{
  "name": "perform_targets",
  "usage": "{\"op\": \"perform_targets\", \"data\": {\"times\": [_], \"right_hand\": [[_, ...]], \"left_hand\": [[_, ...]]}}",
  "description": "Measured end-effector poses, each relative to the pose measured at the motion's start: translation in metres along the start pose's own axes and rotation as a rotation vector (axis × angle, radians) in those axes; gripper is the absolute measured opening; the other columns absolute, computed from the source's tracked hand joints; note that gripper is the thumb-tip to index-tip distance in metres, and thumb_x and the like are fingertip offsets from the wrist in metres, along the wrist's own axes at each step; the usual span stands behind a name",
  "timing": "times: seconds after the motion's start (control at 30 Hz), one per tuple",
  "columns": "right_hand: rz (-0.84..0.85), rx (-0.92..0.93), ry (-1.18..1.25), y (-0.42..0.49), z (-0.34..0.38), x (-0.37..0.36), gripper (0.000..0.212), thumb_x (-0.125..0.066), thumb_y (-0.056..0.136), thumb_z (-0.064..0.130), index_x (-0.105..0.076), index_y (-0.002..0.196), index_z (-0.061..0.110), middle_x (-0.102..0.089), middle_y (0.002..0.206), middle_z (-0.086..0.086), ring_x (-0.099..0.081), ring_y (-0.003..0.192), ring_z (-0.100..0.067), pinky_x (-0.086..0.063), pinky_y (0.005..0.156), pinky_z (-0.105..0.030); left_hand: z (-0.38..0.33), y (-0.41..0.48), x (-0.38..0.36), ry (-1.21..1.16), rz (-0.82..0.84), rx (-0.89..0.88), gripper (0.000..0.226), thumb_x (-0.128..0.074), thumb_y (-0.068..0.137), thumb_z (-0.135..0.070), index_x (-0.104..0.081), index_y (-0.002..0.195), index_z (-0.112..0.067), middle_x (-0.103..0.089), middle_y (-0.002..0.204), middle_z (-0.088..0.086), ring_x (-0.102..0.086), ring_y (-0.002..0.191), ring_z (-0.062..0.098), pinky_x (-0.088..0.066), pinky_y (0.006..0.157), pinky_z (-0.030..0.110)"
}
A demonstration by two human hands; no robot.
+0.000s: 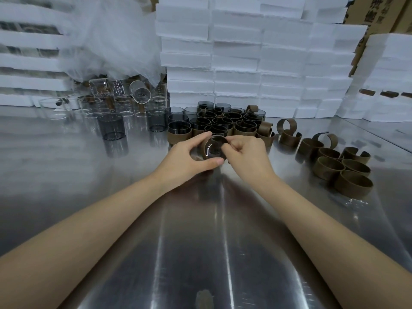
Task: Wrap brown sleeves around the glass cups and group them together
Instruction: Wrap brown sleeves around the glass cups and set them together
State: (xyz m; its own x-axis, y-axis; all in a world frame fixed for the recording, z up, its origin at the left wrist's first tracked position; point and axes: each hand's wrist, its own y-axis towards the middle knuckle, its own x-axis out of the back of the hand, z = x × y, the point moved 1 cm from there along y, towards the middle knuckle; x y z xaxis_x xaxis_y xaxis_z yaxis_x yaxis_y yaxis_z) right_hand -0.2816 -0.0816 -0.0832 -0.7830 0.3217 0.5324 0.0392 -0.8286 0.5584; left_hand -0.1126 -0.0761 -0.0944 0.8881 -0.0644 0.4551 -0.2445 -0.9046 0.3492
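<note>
Steel table (200, 241), reflective; white foam blocks (236, 59) stacked along the back, clear plastic film (111, 41) heaped at upper left.

Stock: we see clear beakers (93, 103) at the back left, with bare grey cups (110, 126) in front of them. The group of sleeved cups (223, 123) stands packed at centre, against the foam. Loose brown sleeves (343, 172) lie to the right, some closed into rings, some sprung open.

In hand: one glass cup (214, 148), tilted with its mouth toward us, is held just in front of the sleeved group and a little above the table. The left hand (185, 157) grips it, thumb below and fingers curled over the top. A brown sleeve (202, 152) shows round the cup's wall under those fingers. The right hand (245, 152) has its fingers bunched and pinching at the cup's right edge. We cannot tell whether they hold the sleeve's end or the glass rim, because the join is hidden.

Step, as we judge it: seating or closing the sleeve on this cup. The wrap looks nearly done, but it is not confirmed closed.

Next move calls for:
- The sleeve to be drawn snug and level on the wall.
- The cup to be turned upright.
- The cup to be set down touching the front row of the group, without knocking its neighbours.
- A fresh bare cup from the left and a sleeve from the right.
</note>
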Motion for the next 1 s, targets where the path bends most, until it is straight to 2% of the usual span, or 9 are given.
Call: {"op": "perform_targets", "data": {"times": [0.07, 0.13, 0.23, 0.33, 0.43, 0.6, 0.8, 0.9, 1.0], "right_hand": [[0.013, -0.027, 0.013, 0.000, 0.001, 0.000, 0.033, -0.057, 0.085, 0.010, -0.060, 0.058, -0.008, -0.072, 0.078, 0.008, -0.060, 0.068, -0.001, -0.052, 0.069, -0.035], [0.016, -0.043, 0.029, 0.000, 0.001, -0.001, 0.033, -0.056, 0.086, 0.010, -0.062, 0.061, -0.010, -0.074, 0.083, 0.004, -0.063, 0.075, -0.006, -0.053, 0.073, -0.040], [0.012, -0.062, 0.068, 0.002, 0.002, 0.000, 0.033, -0.057, 0.084, 0.010, -0.060, 0.060, -0.012, -0.069, 0.069, 0.000, -0.064, 0.072, -0.013, -0.054, 0.072, -0.045], [-0.015, -0.092, 0.094, 0.003, 0.001, 0.004, 0.038, -0.061, 0.081, 0.009, -0.048, 0.049, -0.007, -0.054, 0.048, -0.003, -0.059, 0.055, -0.001, -0.045, 0.060, -0.029], [-0.010, -0.136, 0.145, 0.004, 0.000, 0.005, 0.041, -0.064, 0.077, 0.006, -0.043, 0.042, 0.003, -0.064, 0.062, -0.018, -0.059, 0.061, 0.008, -0.051, 0.067, -0.030], [0.020, -0.192, 0.199, 0.006, -0.003, 0.005, 0.036, -0.068, 0.070, 0.003, -0.049, 0.040, 0.009, -0.073, 0.072, 0.001, -0.069, 0.082, -0.001, -0.057, 0.083, -0.036], [0.089, -0.194, 0.288, 0.008, -0.003, 0.011, 0.039, -0.068, 0.071, -0.007, -0.049, 0.043, 0.012, -0.075, 0.082, -0.005, -0.070, 0.093, -0.006, -0.055, 0.089, -0.031], [0.117, -0.181, 0.291, 0.009, -0.003, 0.013, 0.039, -0.068, 0.071, -0.011, -0.050, 0.045, 0.011, -0.067, 0.062, 0.006, -0.070, 0.092, -0.002, -0.052, 0.083, -0.020], [0.127, -0.186, 0.311, 0.010, -0.006, 0.014, 0.036, -0.067, 0.071, -0.014, -0.050, 0.048, 0.008, -0.070, 0.069, -0.009, -0.070, 0.097, -0.005, -0.053, 0.089, -0.023]], "left_hand": [[0.002, 0.001, -0.001, -0.007, 0.008, 0.004, 0.078, -0.082, 0.073, -0.043, -0.048, 0.142, -0.031, -0.060, 0.131, -0.019, -0.060, 0.116, 0.005, -0.042, 0.109, 0.033], [0.002, 0.002, 0.000, -0.027, 0.014, -0.012, 0.072, -0.081, 0.076, -0.038, -0.050, 0.141, -0.030, -0.059, 0.132, -0.017, -0.061, 0.116, 0.010, -0.043, 0.109, 0.038], [0.000, 0.002, -0.001, -0.105, 0.019, -0.016, 0.054, -0.080, 0.080, -0.028, -0.057, 0.128, -0.039, -0.063, 0.119, -0.030, -0.060, 0.113, 0.000, -0.047, 0.101, 0.024], [-0.002, 0.003, -0.004, -0.343, 0.058, 0.055, 0.047, -0.074, 0.084, -0.006, -0.062, 0.112, -0.042, -0.067, 0.105, -0.031, -0.065, 0.108, 0.006, -0.056, 0.083, 0.024], [-0.002, 0.005, -0.005, -0.447, 0.066, 0.110, 0.050, -0.066, 0.085, 0.006, -0.063, 0.118, -0.031, -0.067, 0.110, -0.017, -0.069, 0.101, 0.013, -0.058, 0.078, 0.026], [-0.006, 0.006, -0.005, -0.468, 0.087, 0.148, 0.056, -0.052, 0.081, 0.015, -0.064, 0.124, -0.019, -0.066, 0.117, -0.001, -0.068, 0.100, 0.013, -0.059, 0.085, 0.032], [-0.006, 0.007, -0.004, -0.453, 0.082, 0.196, 0.064, -0.055, 0.072, 0.010, -0.072, 0.101, -0.044, -0.069, 0.107, -0.008, -0.068, 0.097, 0.009, -0.058, 0.084, 0.026], [-0.004, 0.009, -0.003, -0.426, 0.045, 0.241, 0.073, -0.057, 0.074, 0.013, -0.060, 0.130, -0.035, -0.063, 0.122, 0.001, -0.067, 0.105, 0.017, -0.057, 0.089, 0.031], [-0.004, 0.009, -0.003, -0.414, 0.045, 0.254, 0.078, -0.057, 0.074, 0.016, -0.055, 0.137, -0.030, -0.063, 0.121, -0.003, -0.066, 0.109, 0.021, -0.058, 0.088, 0.030]]}}
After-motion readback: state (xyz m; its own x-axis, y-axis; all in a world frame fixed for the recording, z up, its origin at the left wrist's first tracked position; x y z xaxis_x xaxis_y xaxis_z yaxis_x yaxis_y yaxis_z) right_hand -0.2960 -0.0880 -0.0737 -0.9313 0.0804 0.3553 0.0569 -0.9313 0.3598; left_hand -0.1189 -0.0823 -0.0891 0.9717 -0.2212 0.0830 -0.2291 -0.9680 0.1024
